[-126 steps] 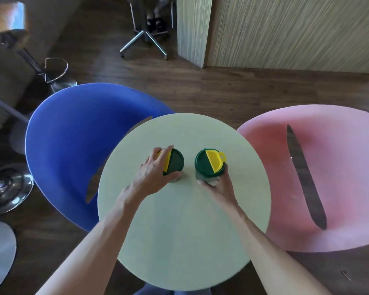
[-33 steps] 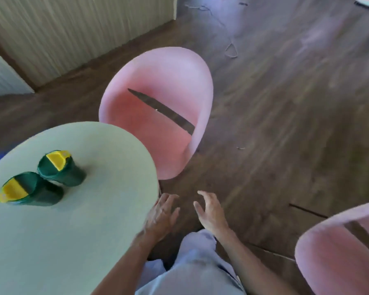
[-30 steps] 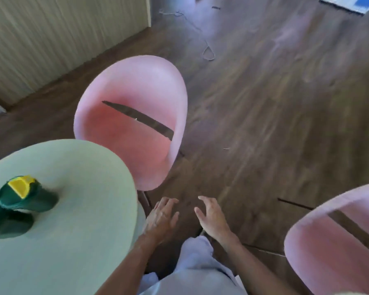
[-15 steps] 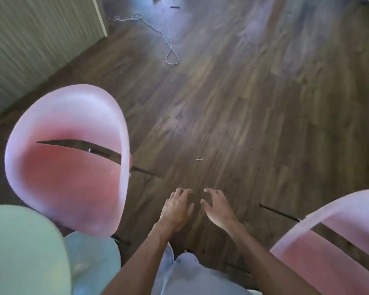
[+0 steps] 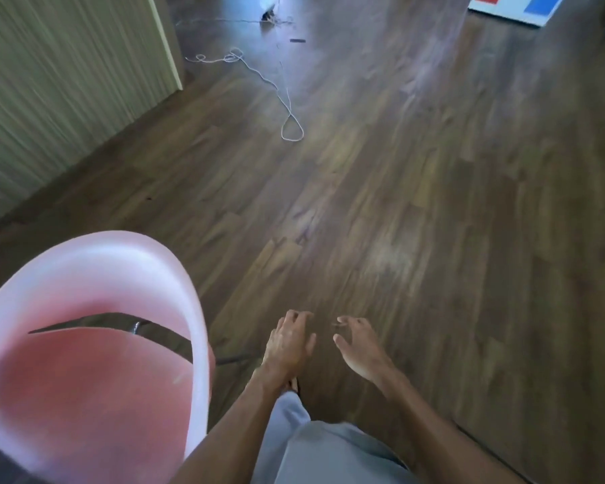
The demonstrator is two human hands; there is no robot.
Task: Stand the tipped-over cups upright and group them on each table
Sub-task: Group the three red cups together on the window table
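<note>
No cup and no table are in view. My left hand (image 5: 287, 344) hangs in front of me over the dark wooden floor, fingers loosely spread and holding nothing. My right hand (image 5: 358, 347) is beside it, a short gap apart, palm turned inward, fingers curled a little and empty. Both forearms reach in from the bottom edge above my grey trouser leg (image 5: 315, 445).
A pink shell chair (image 5: 84, 375) fills the lower left, close to my left arm. A ribbed beige wall panel (image 5: 63, 85) stands at the upper left. A white cord (image 5: 287, 110) lies looped on the floor ahead. A white board with red and blue patches (image 5: 514, 5) lies at the top right.
The view has swung right, away from the green table and its two upright cups, which left the frame. The second pink chair at the right is gone from view. Both hands stay empty.
</note>
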